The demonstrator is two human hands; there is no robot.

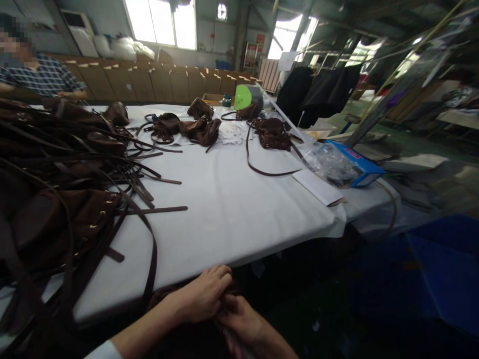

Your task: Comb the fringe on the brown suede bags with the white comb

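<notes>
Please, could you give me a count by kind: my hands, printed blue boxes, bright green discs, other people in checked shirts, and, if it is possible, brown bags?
Hands, left hand and right hand: 2
Printed blue box: 1
Bright green disc: 1
Person in checked shirt: 1
Brown bags: overlapping, no sure count
Total without bags: 5

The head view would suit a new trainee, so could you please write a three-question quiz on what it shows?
1. True or false: in the picture, the blue box with red lettering lies to the right of the white sheet.
2. What colour are the bags heaped on the left? a) white b) brown c) green
3. Fill in: the left hand and right hand are together by the ____ edge of the table.

Key: 1 true; 2 b; 3 near.
</notes>
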